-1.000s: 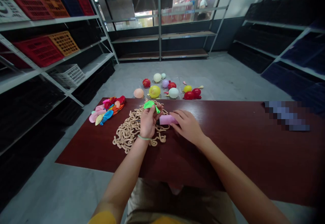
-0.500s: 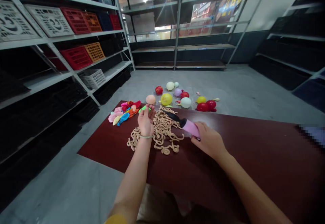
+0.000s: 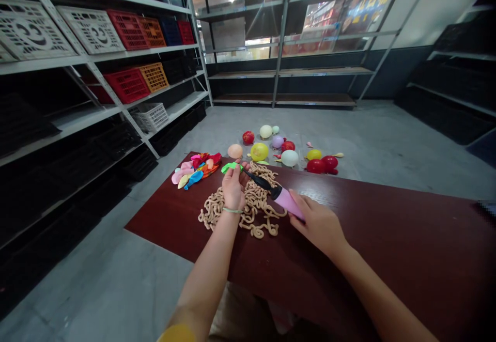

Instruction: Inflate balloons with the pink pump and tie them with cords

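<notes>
My left hand (image 3: 233, 189) is closed around a limp green balloon (image 3: 230, 167), raised just over a tangle of tan string (image 3: 248, 205) on the dark red table (image 3: 349, 238). My right hand (image 3: 318, 223) grips a pink hand pump (image 3: 289, 201) whose black nozzle (image 3: 259, 181) points at the left hand and nearly reaches the balloon. A green band circles my left wrist. A heap of flat coloured balloons (image 3: 195, 169) lies at the table's far left corner.
Several inflated balloons (image 3: 284, 148) in red, yellow, white and purple sit on the grey floor beyond the table. Metal shelving with red, orange and white crates (image 3: 127, 29) lines the left wall; more shelves stand at the back and right.
My right hand lifted the pink pump off the table and swung its nozzle toward the green balloon in my left hand. The camera view tilted up and shifted.
</notes>
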Demonstrator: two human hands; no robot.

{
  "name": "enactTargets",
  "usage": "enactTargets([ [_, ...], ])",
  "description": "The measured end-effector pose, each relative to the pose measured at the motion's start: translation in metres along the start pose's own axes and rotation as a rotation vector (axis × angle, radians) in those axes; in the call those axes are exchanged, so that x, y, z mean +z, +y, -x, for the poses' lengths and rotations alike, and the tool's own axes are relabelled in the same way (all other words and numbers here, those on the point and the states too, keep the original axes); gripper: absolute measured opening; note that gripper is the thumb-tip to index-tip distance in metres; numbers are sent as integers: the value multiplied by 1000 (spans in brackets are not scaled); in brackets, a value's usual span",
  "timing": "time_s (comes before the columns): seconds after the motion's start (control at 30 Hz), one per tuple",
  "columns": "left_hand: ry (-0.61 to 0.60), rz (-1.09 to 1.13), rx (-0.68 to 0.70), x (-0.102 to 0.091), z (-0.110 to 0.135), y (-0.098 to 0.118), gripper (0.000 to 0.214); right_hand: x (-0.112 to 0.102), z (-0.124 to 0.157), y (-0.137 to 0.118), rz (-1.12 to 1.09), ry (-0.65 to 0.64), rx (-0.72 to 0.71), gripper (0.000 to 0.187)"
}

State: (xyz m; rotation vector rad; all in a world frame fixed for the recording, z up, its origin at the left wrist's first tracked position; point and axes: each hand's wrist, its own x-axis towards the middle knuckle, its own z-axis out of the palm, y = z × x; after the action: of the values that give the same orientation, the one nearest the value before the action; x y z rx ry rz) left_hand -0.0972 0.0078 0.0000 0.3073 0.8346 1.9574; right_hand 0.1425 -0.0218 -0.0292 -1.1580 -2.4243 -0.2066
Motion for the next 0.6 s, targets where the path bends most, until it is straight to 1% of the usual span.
enactTargets([
  [0.17,-13,-94,31,-1,1,-7,26,1,0,-1,-20,-14,13,58],
  [0.3,-35,-155,28,-1,2,-14,26,0,0,-3,-16,-16,23,58],
  [0.47,-102,-169,85,-1,3,-24,27,-4,-2,-5,14,-29,23,56],
  [0.6,-103,-111,34,5,12,-26,23,-5,-4,-11,16,-55,24,55],
])
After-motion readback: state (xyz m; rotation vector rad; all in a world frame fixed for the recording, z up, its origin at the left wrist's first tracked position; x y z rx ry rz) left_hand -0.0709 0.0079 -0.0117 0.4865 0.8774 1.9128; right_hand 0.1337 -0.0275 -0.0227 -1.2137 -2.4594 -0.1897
